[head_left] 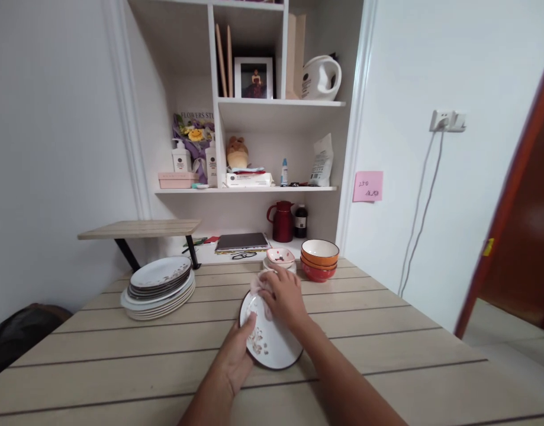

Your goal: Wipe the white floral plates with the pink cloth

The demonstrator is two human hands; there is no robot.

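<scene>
A white plate [274,346] with a dark rim and a small flower print is tilted up off the wooden table [387,331]. My left hand [236,355] grips its near left edge, thumb on the face. My right hand [285,296] presses a pale pink cloth [257,288] against the plate's upper part, fingers closed on the cloth.
A stack of several plates [158,288] sits at the left of the table. Behind my hands stand small pink-patterned bowls [280,258] and stacked orange bowls [319,259]. Shelves with bottles, a red jug [282,221] and a laptop [242,241] fill the back wall.
</scene>
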